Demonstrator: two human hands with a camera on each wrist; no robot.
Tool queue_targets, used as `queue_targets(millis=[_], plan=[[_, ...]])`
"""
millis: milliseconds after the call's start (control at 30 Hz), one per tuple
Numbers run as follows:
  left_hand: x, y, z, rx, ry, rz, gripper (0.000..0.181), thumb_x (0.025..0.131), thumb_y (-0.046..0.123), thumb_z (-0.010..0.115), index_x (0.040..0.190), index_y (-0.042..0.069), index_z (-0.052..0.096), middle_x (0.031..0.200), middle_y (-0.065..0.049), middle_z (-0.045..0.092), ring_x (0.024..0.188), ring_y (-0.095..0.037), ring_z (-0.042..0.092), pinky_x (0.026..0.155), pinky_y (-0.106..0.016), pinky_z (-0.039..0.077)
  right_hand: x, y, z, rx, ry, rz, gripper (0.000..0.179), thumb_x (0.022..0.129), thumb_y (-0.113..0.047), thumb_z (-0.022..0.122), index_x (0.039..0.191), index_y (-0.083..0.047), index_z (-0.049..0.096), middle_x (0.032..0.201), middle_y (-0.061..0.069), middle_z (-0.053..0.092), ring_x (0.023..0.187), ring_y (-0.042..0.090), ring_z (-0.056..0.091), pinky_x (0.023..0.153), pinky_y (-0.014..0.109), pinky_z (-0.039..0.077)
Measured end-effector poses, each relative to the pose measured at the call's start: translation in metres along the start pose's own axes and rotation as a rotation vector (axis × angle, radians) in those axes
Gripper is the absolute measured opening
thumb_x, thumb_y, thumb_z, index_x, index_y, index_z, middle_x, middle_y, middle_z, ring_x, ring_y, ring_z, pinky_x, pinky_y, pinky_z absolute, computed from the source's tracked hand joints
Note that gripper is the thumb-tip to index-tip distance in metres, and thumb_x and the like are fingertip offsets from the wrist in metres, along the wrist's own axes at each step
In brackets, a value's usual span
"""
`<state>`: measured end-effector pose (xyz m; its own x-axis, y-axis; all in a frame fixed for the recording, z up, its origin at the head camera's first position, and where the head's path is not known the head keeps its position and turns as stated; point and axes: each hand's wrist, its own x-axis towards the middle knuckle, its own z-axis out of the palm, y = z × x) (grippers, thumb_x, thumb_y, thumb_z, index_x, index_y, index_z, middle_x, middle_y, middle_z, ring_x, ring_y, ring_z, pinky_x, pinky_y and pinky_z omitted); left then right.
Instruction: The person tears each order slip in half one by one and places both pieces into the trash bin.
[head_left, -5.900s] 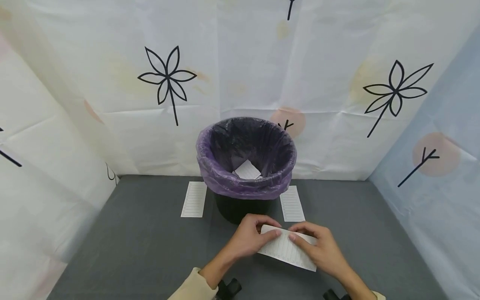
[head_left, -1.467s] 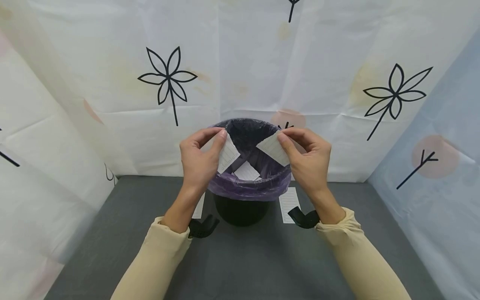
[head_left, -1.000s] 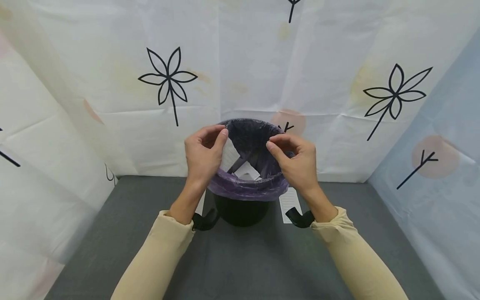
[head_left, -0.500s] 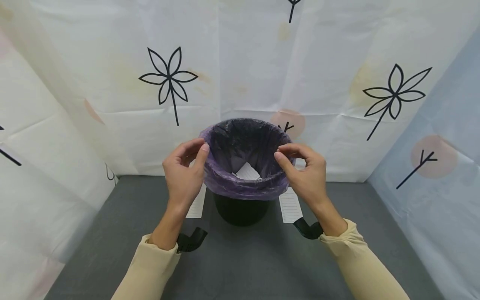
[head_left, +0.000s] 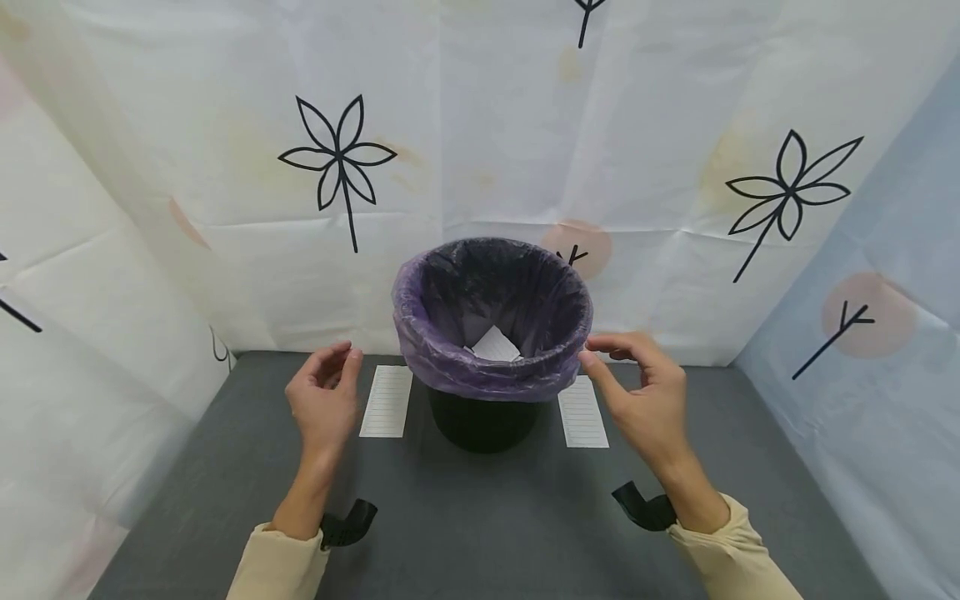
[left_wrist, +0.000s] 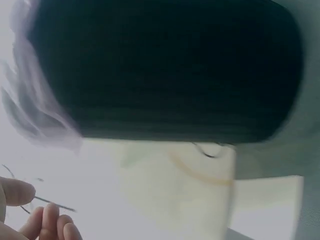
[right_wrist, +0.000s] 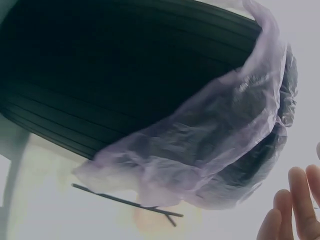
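On the table [head_left: 487, 517], the left card [head_left: 386, 402] and right card [head_left: 583, 414] lie flat, 1 on each side of the bin [head_left: 483, 427], whose liner [head_left: 487, 382] folds over the rim. The left card is just right of the left hand [head_left: 326, 408], its long axis running away from the person, far end leaning slightly right. That hand's fingers curl loosely and hold nothing. The right card is nearest the right hand [head_left: 641, 400], on the near side of its fingertips; its far end leans left, partly hidden by the liner. These fingers reach forward, relaxed and gripping nothing; the right wrist view shows them apart from the liner. White paper [head_left: 495, 344] lies inside the bin.
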<state>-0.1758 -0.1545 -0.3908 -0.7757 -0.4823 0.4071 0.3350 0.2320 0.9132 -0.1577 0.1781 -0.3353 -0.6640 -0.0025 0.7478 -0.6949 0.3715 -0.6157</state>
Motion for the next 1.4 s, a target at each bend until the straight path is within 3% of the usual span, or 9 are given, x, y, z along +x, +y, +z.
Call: queue_targets(millis=[100, 200, 400, 467, 600, 733, 967, 1200, 1400], plan=[[-0.002, -0.025, -0.005, 0.081, -0.003, -0.057, 0.025, 0.097, 0.010, 0.070, 0.115, -0.008, 0.070, 0.105, -0.021, 0.070, 0.088, -0.005, 0.064, 0.079, -0.011, 0.048, -0.014, 0.001, -0.002, -0.011, -0.010, 0.016, 0.026, 0.081, 0.014, 0.075, 0.105, 0.004, 0.074, 0.101, 0.015, 0.070, 0.099, 0.014, 0.061, 0.089, 0.026, 0.045], [-0.005, -0.049, -0.007, 0.193, -0.039, -0.119, 0.032, 0.098, 0.015, 0.069, 0.121, -0.008, 0.067, 0.108, -0.022, 0.070, 0.093, -0.016, 0.066, 0.080, -0.012, 0.047, -0.027, 0.005, -0.002, -0.025, -0.021, 0.029, 0.028, 0.080, 0.014, 0.076, 0.105, 0.002, 0.074, 0.100, 0.015, 0.070, 0.098, 0.014, 0.060, 0.088, 0.025, 0.045], [-0.007, -0.092, -0.007, 0.381, -0.186, -0.258, 0.052, 0.098, 0.025, 0.070, 0.134, -0.010, 0.057, 0.122, -0.030, 0.063, 0.113, -0.042, 0.060, 0.094, -0.049, 0.049, -0.048, 0.012, 0.003, -0.040, -0.047, 0.069, 0.031, 0.078, 0.013, 0.079, 0.104, -0.003, 0.075, 0.098, 0.013, 0.071, 0.096, 0.014, 0.060, 0.087, 0.022, 0.044], [-0.007, -0.105, -0.006, 0.453, -0.212, -0.264, 0.059, 0.096, 0.028, 0.072, 0.135, -0.013, 0.055, 0.125, -0.034, 0.060, 0.117, -0.047, 0.056, 0.098, -0.058, 0.044, -0.053, 0.012, 0.004, -0.043, -0.060, 0.089, 0.031, 0.078, 0.012, 0.079, 0.104, -0.005, 0.075, 0.099, 0.010, 0.072, 0.096, 0.014, 0.060, 0.088, 0.021, 0.044], [-0.008, -0.122, -0.002, 0.611, -0.234, -0.229, 0.069, 0.090, 0.032, 0.077, 0.132, -0.018, 0.054, 0.123, -0.040, 0.057, 0.117, -0.053, 0.050, 0.104, -0.061, 0.033, -0.061, 0.013, 0.006, -0.045, -0.078, 0.119, 0.030, 0.080, 0.010, 0.080, 0.103, -0.007, 0.075, 0.099, 0.007, 0.072, 0.095, 0.015, 0.060, 0.087, 0.021, 0.045], [-0.012, -0.131, 0.001, 0.699, -0.237, -0.222, 0.079, 0.084, 0.036, 0.082, 0.133, -0.018, 0.052, 0.125, -0.042, 0.050, 0.116, -0.057, 0.041, 0.100, -0.065, 0.028, -0.066, 0.014, 0.007, -0.036, -0.096, 0.146, 0.027, 0.081, 0.008, 0.079, 0.103, -0.007, 0.075, 0.099, 0.006, 0.072, 0.094, 0.015, 0.061, 0.087, 0.022, 0.046], [-0.017, -0.139, 0.006, 0.704, -0.235, -0.268, 0.075, 0.084, 0.030, 0.082, 0.138, -0.014, 0.052, 0.130, -0.039, 0.039, 0.120, -0.056, 0.030, 0.098, -0.067, 0.025, -0.070, 0.015, 0.008, -0.012, -0.143, 0.174, 0.023, 0.083, 0.007, 0.078, 0.103, -0.005, 0.074, 0.099, 0.005, 0.071, 0.095, 0.014, 0.061, 0.085, 0.024, 0.046], [-0.014, -0.135, 0.006, 0.658, -0.190, -0.269, 0.051, 0.080, 0.018, 0.081, 0.120, -0.010, 0.066, 0.120, -0.038, 0.049, 0.117, -0.056, 0.036, 0.098, -0.066, 0.028, -0.071, 0.015, 0.010, 0.006, -0.169, 0.180, 0.026, 0.085, 0.005, 0.078, 0.105, -0.011, 0.074, 0.101, 0.006, 0.071, 0.095, 0.016, 0.061, 0.085, 0.024, 0.047], [-0.012, -0.133, 0.001, 0.597, -0.160, -0.273, 0.035, 0.080, 0.009, 0.078, 0.109, -0.009, 0.067, 0.106, -0.032, 0.064, 0.104, -0.051, 0.049, 0.094, -0.060, 0.033, -0.073, 0.016, 0.013, 0.003, -0.155, 0.126, 0.033, 0.081, 0.009, 0.079, 0.107, -0.011, 0.074, 0.101, 0.002, 0.071, 0.092, 0.020, 0.061, 0.084, 0.024, 0.047]])
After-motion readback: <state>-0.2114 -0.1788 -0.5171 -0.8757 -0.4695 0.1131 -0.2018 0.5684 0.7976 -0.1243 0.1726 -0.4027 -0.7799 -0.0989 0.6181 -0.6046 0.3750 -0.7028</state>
